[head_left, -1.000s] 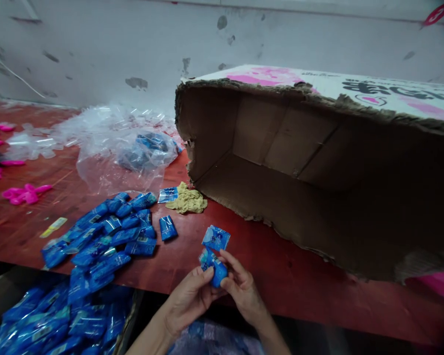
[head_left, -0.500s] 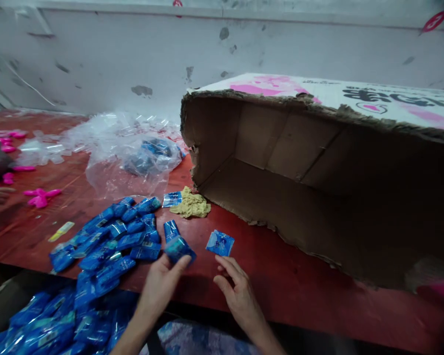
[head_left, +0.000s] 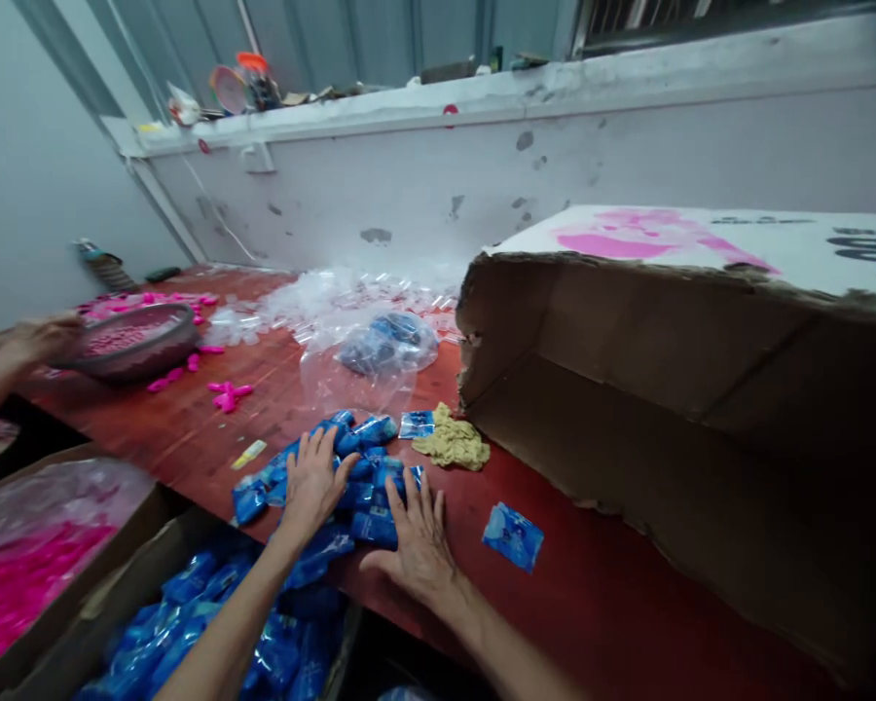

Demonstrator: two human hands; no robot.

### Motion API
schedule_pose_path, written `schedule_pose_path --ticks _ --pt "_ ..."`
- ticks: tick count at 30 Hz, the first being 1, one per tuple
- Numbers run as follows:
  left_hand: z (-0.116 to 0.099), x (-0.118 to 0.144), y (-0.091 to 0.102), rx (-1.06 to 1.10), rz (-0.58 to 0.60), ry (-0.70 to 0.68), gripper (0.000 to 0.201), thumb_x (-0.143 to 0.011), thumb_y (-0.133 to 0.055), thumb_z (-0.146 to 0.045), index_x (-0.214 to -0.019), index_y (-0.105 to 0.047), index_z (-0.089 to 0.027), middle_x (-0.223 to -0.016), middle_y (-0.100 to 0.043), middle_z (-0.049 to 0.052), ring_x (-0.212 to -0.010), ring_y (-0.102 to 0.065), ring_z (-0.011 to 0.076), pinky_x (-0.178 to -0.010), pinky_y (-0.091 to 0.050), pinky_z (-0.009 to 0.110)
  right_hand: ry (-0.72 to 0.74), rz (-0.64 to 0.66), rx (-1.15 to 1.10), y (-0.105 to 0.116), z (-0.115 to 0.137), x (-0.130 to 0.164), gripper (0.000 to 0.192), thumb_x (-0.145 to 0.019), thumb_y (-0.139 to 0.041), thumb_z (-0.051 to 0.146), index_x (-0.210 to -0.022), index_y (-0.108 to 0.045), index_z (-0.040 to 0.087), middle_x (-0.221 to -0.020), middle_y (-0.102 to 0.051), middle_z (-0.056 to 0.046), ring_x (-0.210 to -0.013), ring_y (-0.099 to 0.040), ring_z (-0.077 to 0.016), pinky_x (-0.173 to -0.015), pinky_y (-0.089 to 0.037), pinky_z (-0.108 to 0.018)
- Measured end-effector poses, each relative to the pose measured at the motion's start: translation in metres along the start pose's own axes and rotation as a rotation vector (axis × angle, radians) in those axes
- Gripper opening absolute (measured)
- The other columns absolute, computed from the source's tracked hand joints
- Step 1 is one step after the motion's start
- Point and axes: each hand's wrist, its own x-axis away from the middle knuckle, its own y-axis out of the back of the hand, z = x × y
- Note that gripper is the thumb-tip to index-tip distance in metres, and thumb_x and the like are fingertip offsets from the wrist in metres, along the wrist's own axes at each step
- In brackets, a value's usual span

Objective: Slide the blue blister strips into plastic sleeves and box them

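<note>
A heap of small blue packets (head_left: 357, 458) lies on the red table (head_left: 599, 594) near its front edge. My left hand (head_left: 310, 480) rests flat on the heap with fingers spread. My right hand (head_left: 418, 540) presses flat on the heap's right side, fingers apart. One blue packet (head_left: 512, 534) lies alone on the table, to the right of my right hand. Neither hand grips anything that I can see.
A big torn cardboard box (head_left: 701, 409) lies on its side at the right. A crumpled tan rag (head_left: 453, 443), clear plastic bags (head_left: 365, 331), a metal bowl (head_left: 135, 341) with another person's hand (head_left: 40, 336), pink pieces, and boxes of blue packets (head_left: 190, 613) and pink items (head_left: 29, 565) below.
My view has swung left and up. My left hand has put its packet down and both hands have moved onto the heap of blue packets, flat and spread.
</note>
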Motion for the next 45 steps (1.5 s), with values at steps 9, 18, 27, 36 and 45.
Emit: schedule_pose_path --ticks 9,18,27,36,45 --pt "0.058 -0.029 0.008 0.090 0.389 -0.074 0.061 -0.081 -0.036 -0.054 -0.130 -0.039 -0.019 -0.123 -0.053 0.013 -0.113 -0.047 0.0281 -0.093 -0.036 0.042 0.088 0.022 0.091 -0.018 0.019 -0.023 0.081 -0.066 -0.064 0.057 -0.134 -0.036 0.024 -0.143 -0.023 -0.019 -0.130 -0.015 -0.0411 -0.099 -0.019 -0.063" --pt "0.111 0.077 0.049 0.131 0.391 0.000 0.047 -0.083 -0.042 -0.043 -0.124 -0.046 -0.021 -0.120 -0.055 0.009 -0.112 -0.048 0.0223 -0.095 -0.037 0.036 0.357 0.120 -0.029 -0.065 0.085 0.005 0.072 -0.071 -0.067 0.037 -0.134 -0.036 0.021 -0.142 -0.025 -0.020 -0.130 -0.017 -0.0421 -0.097 -0.025 -0.064" --pt "0.167 0.131 0.075 0.093 0.274 0.328 0.041 -0.083 -0.039 -0.045 -0.110 -0.057 -0.019 -0.111 -0.062 0.009 -0.102 -0.057 0.0242 -0.088 -0.043 0.039 0.576 0.037 -0.124 -0.048 0.105 -0.014 0.042 -0.085 -0.049 0.026 -0.126 -0.044 0.021 -0.129 -0.045 -0.012 -0.119 -0.040 -0.0276 -0.094 -0.039 -0.049" --pt "0.090 -0.051 -0.013 0.446 0.100 -0.149 0.043 -0.083 -0.044 -0.042 -0.117 -0.052 -0.016 -0.121 -0.057 0.008 -0.113 -0.049 0.0179 -0.098 -0.036 0.032 0.144 -0.187 0.135 -0.047 0.017 -0.118 0.047 -0.085 -0.047 0.034 -0.126 -0.045 0.011 -0.135 -0.037 -0.018 -0.126 -0.029 -0.0302 -0.099 -0.031 -0.049" --pt "0.071 -0.051 -0.050 0.481 0.182 -0.200 0.035 -0.085 -0.040 -0.038 -0.103 -0.064 -0.021 -0.124 -0.055 0.009 -0.114 -0.049 0.0198 -0.097 -0.037 0.035 0.135 -0.020 0.136 -0.060 0.031 -0.110 0.051 -0.084 -0.048 0.039 -0.128 -0.044 0.013 -0.134 -0.042 -0.013 -0.128 -0.027 -0.0289 -0.105 -0.019 -0.051"
